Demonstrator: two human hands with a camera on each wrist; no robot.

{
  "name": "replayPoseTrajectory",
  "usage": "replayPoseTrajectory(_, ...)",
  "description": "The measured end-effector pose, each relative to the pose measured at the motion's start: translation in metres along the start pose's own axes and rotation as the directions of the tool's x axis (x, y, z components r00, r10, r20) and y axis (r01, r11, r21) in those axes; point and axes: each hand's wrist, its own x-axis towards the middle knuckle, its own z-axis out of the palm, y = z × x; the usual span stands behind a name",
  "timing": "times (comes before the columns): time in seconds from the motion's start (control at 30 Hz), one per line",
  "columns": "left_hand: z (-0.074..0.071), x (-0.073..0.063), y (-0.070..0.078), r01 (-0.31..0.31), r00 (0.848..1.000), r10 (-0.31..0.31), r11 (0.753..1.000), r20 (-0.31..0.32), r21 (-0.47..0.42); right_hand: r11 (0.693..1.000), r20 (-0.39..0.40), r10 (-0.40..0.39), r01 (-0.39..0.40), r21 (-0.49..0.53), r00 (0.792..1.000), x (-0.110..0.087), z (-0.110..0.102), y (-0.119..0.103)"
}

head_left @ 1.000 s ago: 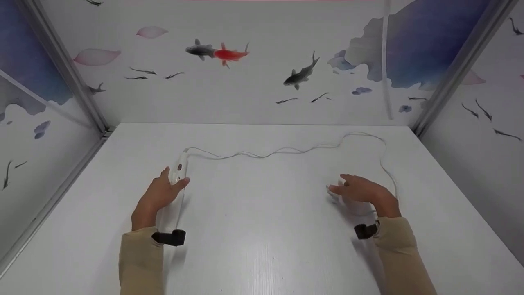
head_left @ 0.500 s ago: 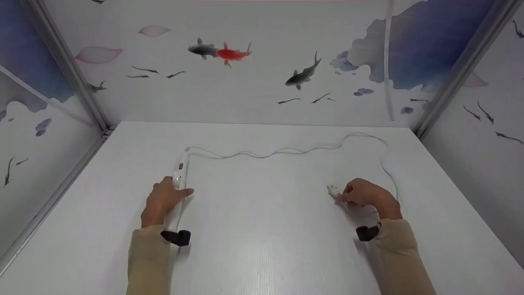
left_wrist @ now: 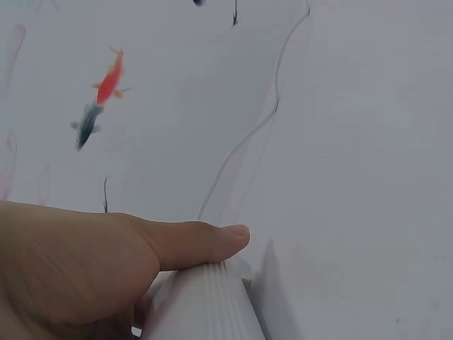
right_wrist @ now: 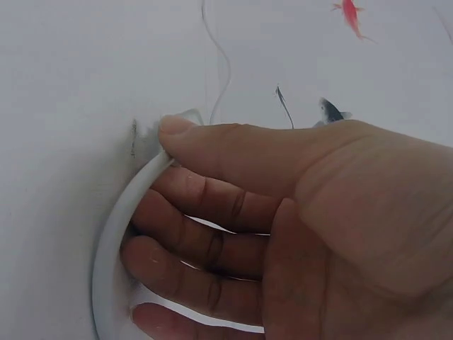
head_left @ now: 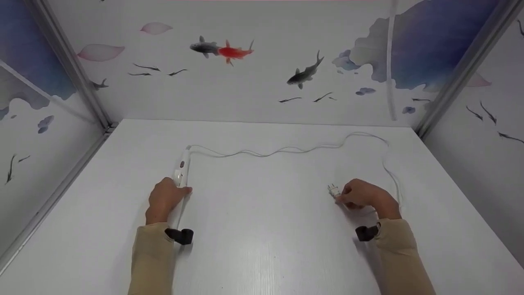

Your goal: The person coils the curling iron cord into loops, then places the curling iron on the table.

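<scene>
A long, slim white corded device [head_left: 185, 157], shaped like a curling iron, lies on the white table. It has a brown oval button near its cord end. My left hand [head_left: 164, 200] grips its body, thumb across the top in the left wrist view, where the ridged white casing [left_wrist: 209, 304] shows below the thumb. The device's near part is hidden under the hand and forearm. My right hand [head_left: 364, 194] pinches a white two-pin plug [head_left: 333, 190] at its cord end, prongs pointing away. In the right wrist view, its thick white cord [right_wrist: 113, 234] curves down past the curled fingers.
The thin pale cord [head_left: 262, 155] runs wavily along the back of the table [head_left: 262, 229], then bends down on the right towards my right wrist. Walls painted with fish [head_left: 233, 52] enclose the table at the back and both sides.
My right hand has closed on the plug and now pinches it by its cord end. My left hand has slid a little nearer along the device and to the right.
</scene>
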Motion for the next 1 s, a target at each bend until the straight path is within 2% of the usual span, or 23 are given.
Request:
replayPoseTrajectory(0.27,-0.005,-0.004,0.004,-0.026,0.999,0.027,0.998,0.023,-0.051,1.000,0.017,0.007,-0.007,0.003,1.000,-0.002,-0.003,-0.001)
replayPoseTrajectory(0.5,-0.009,-0.005,0.015,-0.080,0.995,0.084,0.994,0.056,-0.068,0.998,-0.037,0.020,-0.022,-0.052,0.999,-0.009,-0.005,-0.011)
replayPoseTrajectory(0.73,-0.013,-0.008,0.027,-0.158,0.987,0.161,0.984,0.030,-0.087,0.991,-0.060,0.025,-0.032,-0.127,0.998,-0.017,-0.004,-0.026)
replayPoseTrajectory(0.87,-0.016,-0.013,0.037,-0.187,0.982,0.189,0.977,0.013,-0.100,0.990,-0.099,-0.033,0.019,-0.141,0.995,-0.022,-0.005,-0.036)
replayPoseTrajectory(1.0,-0.018,-0.023,0.048,-0.226,0.974,0.227,0.968,0.002,-0.106,0.988,-0.165,-0.119,0.101,-0.113,0.979,-0.027,-0.004,-0.049)
